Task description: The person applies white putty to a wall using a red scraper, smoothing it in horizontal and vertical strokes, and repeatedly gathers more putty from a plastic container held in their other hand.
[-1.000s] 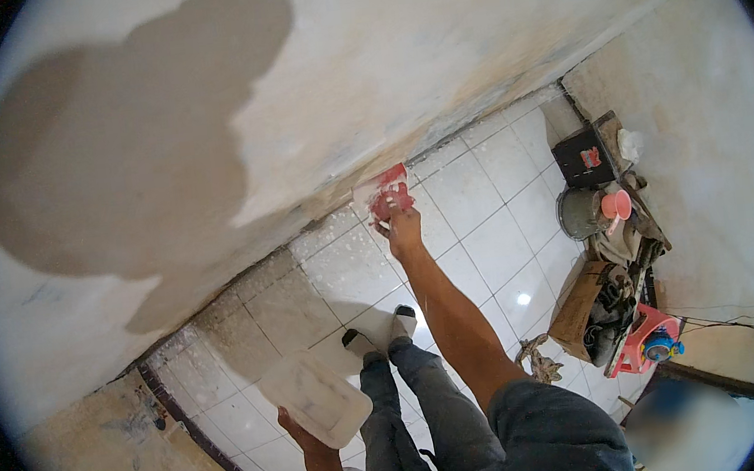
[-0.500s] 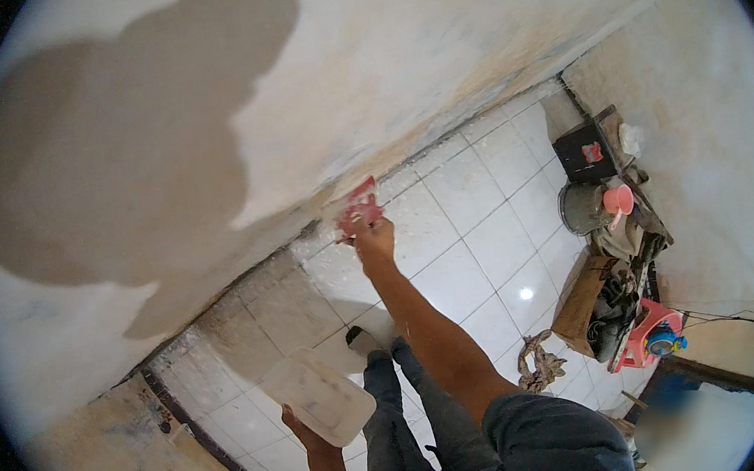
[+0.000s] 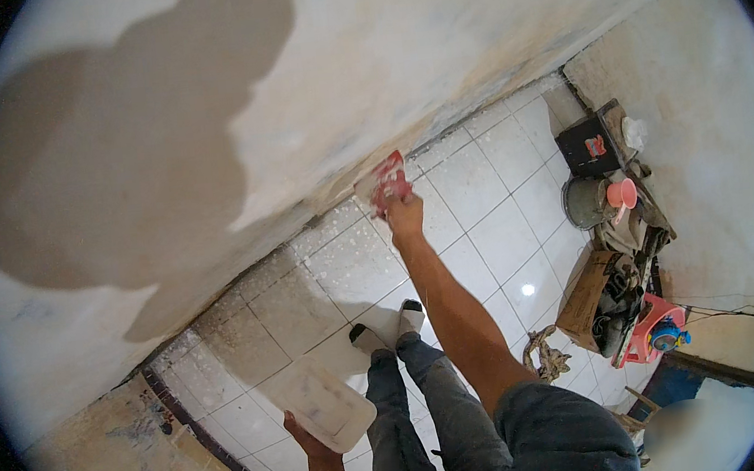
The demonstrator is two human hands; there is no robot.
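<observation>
My right hand [image 3: 406,215] is closed around a red putty scraper [image 3: 384,182] smeared with white paste. Its broad blade is up at the foot of the stained white wall [image 3: 362,82], close above the floor; whether it presses on the plaster I cannot tell. Lower down, my left hand [image 3: 307,436] grips the side of a whitish, translucent rectangular plastic tub [image 3: 325,406], tilted with its mouth facing up. Faint smears show inside the tub. My left fingers are mostly hidden beneath it.
White floor tiles [image 3: 500,210] carry pale splatters along the wall. At the right stand a black box [image 3: 588,150], a dark bucket [image 3: 585,204] with a pink dipper [image 3: 623,194], a filled cardboard box [image 3: 586,302] and a pink stool [image 3: 654,322]. A crumpled rag [image 3: 547,355] lies nearby.
My right hand has slid the scraper rightward and farther up along the wall's foot. My left hand and the tub stay nearly in place. Both my feet now show.
</observation>
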